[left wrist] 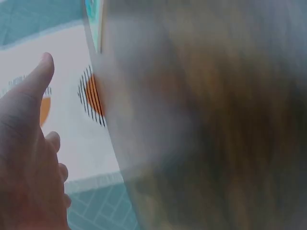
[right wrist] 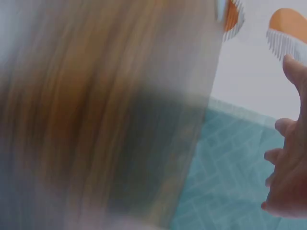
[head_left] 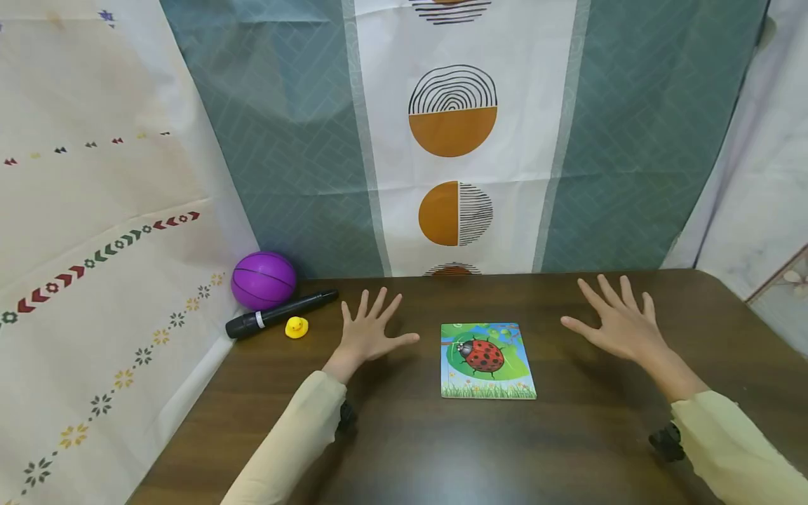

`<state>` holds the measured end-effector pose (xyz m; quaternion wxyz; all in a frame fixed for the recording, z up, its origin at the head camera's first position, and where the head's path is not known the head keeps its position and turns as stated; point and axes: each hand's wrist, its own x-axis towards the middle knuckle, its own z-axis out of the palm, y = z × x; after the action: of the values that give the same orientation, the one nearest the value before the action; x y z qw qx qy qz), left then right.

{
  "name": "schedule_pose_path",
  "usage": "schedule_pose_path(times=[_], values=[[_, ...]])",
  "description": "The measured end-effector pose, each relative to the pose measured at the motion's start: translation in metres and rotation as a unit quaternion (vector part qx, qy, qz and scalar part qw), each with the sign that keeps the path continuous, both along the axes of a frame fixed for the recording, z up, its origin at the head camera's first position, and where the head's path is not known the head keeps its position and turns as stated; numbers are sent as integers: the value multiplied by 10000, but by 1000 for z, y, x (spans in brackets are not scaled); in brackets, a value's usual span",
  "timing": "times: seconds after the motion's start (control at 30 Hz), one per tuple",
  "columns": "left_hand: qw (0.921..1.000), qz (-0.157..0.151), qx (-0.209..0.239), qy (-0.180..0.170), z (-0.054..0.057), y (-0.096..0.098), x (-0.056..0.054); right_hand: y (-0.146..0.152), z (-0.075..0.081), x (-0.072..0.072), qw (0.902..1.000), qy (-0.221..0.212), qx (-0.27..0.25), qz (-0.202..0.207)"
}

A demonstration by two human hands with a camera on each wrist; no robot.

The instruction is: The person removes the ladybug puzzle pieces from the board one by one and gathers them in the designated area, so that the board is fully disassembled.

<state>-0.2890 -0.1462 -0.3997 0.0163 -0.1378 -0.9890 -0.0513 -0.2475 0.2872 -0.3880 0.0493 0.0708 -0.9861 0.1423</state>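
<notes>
A square ladybug picture board lies flat on the brown table, between the two hands. To its left the left hand is held with fingers spread and touches nothing that I can see. On the other side, the right hand has its fingers splayed too, apart from the board and holding nothing. In the left wrist view the left hand's thumb points up, and a sliver of the board shows at the top. The right wrist view catches the right hand at its edge, with the table blurred.
At the table's left edge sit a purple ball, a black marker-like stick with a white band, and a small yellow rubber duck. A patterned curtain hangs behind the table; a pale cloth hangs at left.
</notes>
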Motion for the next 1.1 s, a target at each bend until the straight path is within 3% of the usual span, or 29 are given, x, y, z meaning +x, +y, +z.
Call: schedule_pose_path(times=[0.13, 0.3, 0.57, 0.77, 0.93, 1.03, 1.1], values=[[9997, -143, 184, -75, -8, 13, 7, -25, 0, -5, 9994, 150, -277, 172], [9981, -199, 514, -278, -17, 31, 13, -58, -8, -12, 9940, 351, -770, 692], [9861, -587, 1392, -692, -30, 58, 18, -112, -29, -32, 9716, 109, -1936, 1356], [9768, -639, 1811, -945, -45, 67, 20, -135, -43, -43, 9544, -293, -2689, 1260], [9760, -686, 1959, -664, -52, 73, 13, -141, -51, -50, 9341, -626, -3296, 1219], [9782, -732, 1871, -522, -55, 76, 8, -143, -57, -53, 9297, -636, -3437, 1158], [9796, -763, 1783, -520, -55, 74, 7, -146, -60, -54, 9363, -512, -3286, 1127]])
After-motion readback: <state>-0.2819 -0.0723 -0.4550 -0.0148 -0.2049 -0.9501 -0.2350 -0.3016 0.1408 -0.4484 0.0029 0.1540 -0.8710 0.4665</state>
